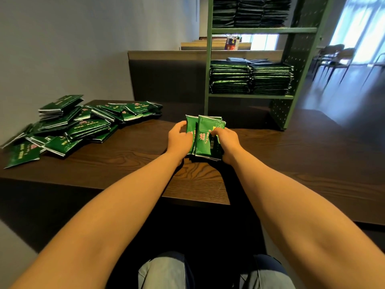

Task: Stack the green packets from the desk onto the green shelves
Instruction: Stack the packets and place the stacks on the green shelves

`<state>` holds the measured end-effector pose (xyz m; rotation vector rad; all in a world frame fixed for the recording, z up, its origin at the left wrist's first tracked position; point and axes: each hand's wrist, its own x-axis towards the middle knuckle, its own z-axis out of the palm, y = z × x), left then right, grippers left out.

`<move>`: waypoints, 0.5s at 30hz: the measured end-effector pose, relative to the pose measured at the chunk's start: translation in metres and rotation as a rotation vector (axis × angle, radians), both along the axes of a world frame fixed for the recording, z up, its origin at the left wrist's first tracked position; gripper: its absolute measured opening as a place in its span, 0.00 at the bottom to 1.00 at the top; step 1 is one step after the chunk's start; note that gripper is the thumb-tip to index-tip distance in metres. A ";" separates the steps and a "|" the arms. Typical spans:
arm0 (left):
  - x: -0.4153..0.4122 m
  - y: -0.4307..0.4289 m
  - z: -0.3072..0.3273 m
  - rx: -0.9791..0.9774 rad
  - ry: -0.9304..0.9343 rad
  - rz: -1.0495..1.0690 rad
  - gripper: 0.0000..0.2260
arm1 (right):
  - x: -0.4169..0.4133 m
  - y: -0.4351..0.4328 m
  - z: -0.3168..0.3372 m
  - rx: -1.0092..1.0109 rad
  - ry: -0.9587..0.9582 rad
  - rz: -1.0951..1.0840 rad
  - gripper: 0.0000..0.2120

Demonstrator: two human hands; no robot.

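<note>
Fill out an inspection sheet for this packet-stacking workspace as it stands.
Surface: dark wood-grain desk, with packets at its left and centre.
Job's things: loose pile of green packets on the desk's left; bundle of green packets held at desk centre; green shelves behind the desk, with stacked packets on two levels.
Clutter: nothing seen.
Grips: left hand and right hand each hold one side of the bundle.
Cables: nothing seen.
Surroundings: grey wall on the left; chairs and a bright window on the right.
</note>
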<state>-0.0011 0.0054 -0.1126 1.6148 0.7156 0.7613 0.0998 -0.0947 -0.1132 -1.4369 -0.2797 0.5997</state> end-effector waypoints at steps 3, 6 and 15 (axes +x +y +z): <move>-0.001 0.001 0.004 -0.024 -0.030 0.005 0.19 | -0.007 0.009 0.004 -0.014 0.029 0.047 0.07; -0.009 0.007 0.005 0.029 -0.011 0.009 0.19 | -0.018 0.021 0.009 -0.055 0.002 0.109 0.07; -0.058 0.058 -0.003 0.354 0.220 0.058 0.19 | -0.049 0.070 0.014 -0.098 -0.126 0.242 0.07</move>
